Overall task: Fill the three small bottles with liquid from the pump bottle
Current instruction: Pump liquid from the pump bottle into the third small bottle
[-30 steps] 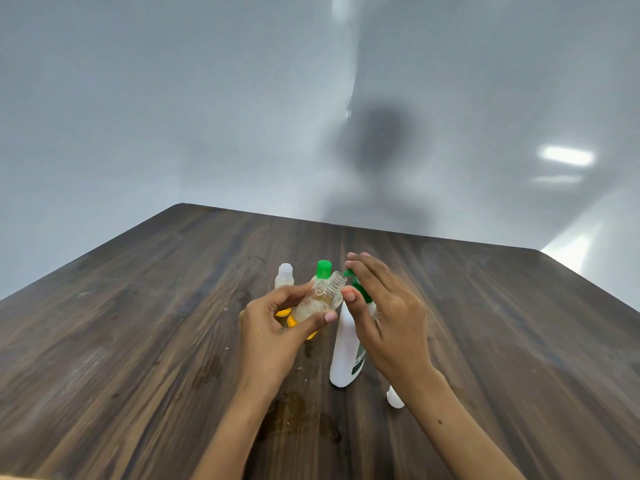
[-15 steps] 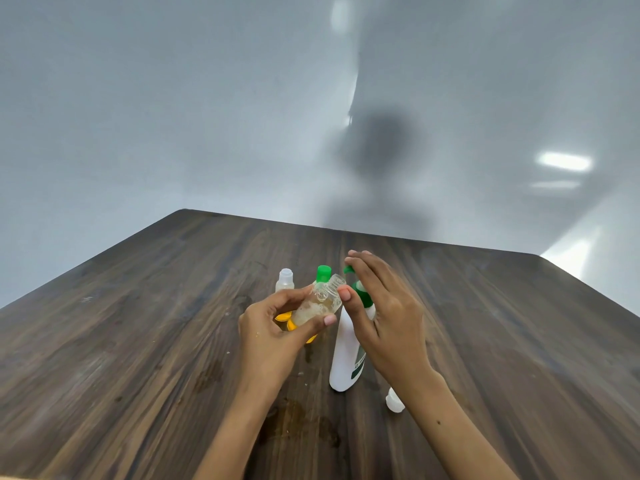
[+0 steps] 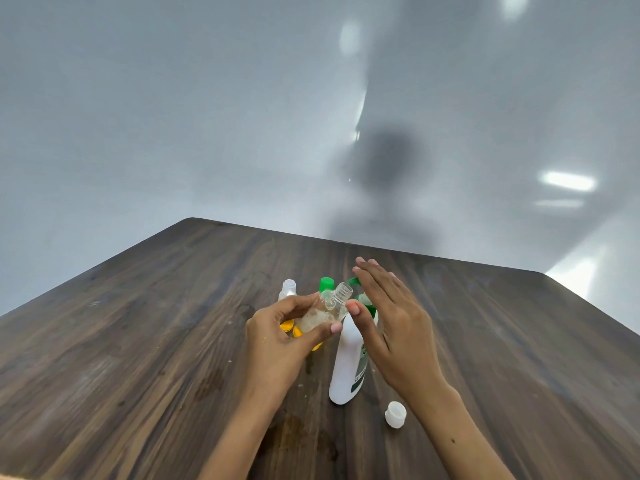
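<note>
Right hand (image 3: 394,327) has flattened beside left-held small bottle (image 3: 325,311).

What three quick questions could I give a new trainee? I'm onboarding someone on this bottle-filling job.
1. True or false: the small clear bottle in the left hand has its cap on.
2. Which hand is over the pump bottle? A) left B) right C) neither
3. Fill in: a loose white cap lies on the ____.

Key: 1 false, its threaded neck is bare. 2 B, the right hand, fingers straight. 3 table.
</note>
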`<state>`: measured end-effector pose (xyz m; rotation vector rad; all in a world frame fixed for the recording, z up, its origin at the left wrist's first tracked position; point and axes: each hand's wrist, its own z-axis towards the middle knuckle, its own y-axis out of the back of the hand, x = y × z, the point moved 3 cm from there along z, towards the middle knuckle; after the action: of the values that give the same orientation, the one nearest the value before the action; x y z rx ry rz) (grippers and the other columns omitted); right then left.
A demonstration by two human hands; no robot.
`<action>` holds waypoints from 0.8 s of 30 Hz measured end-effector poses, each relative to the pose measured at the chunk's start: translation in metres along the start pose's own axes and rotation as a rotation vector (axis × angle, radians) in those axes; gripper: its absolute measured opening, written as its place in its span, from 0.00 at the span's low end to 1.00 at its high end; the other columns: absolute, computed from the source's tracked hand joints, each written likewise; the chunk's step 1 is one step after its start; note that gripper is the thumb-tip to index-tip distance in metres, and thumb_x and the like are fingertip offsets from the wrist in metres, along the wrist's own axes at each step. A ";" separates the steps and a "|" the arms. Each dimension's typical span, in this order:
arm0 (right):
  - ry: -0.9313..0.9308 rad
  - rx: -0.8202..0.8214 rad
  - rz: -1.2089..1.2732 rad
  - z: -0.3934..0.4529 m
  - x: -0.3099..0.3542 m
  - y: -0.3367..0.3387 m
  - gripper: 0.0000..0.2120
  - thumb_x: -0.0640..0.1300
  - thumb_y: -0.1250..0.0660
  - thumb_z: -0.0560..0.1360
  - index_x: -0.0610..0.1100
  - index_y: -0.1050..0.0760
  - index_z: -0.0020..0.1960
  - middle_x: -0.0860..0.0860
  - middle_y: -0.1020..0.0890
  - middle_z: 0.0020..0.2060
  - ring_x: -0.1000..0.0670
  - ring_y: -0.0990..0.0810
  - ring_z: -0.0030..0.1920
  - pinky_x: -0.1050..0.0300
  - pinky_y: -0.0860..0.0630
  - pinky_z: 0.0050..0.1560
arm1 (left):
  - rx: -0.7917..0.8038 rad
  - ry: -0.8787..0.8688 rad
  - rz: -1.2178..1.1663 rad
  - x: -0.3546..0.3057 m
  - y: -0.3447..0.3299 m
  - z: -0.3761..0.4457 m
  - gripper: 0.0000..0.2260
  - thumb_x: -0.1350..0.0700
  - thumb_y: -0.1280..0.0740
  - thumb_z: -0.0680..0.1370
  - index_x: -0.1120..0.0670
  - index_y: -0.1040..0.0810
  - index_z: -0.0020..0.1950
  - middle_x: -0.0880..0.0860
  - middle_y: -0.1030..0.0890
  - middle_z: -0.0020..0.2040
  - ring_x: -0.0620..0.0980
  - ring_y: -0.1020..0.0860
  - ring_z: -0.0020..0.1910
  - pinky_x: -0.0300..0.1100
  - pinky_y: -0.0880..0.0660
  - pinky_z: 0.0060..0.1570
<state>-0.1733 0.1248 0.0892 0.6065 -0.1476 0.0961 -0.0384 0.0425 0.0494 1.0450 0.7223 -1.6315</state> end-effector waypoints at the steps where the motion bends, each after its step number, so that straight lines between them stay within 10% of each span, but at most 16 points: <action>1: -0.007 -0.009 -0.003 0.001 0.001 0.000 0.33 0.65 0.55 0.79 0.42 0.26 0.66 0.51 0.26 0.66 0.54 0.33 0.69 0.57 0.37 0.68 | -0.001 -0.005 -0.002 0.000 0.000 0.000 0.20 0.52 0.20 0.63 0.50 0.16 0.54 0.43 0.15 0.48 0.38 0.19 0.50 0.34 0.22 0.50; 24: -0.032 -0.038 -0.011 -0.004 0.006 -0.003 0.33 0.65 0.54 0.79 0.42 0.23 0.61 0.49 0.21 0.61 0.52 0.27 0.65 0.52 0.30 0.64 | 0.000 -0.012 0.006 0.003 0.002 -0.002 0.20 0.53 0.20 0.63 0.50 0.16 0.54 0.44 0.15 0.48 0.40 0.18 0.51 0.33 0.23 0.50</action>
<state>-0.1663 0.1250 0.0849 0.5712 -0.1766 0.0731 -0.0361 0.0418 0.0457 1.0356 0.7102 -1.6311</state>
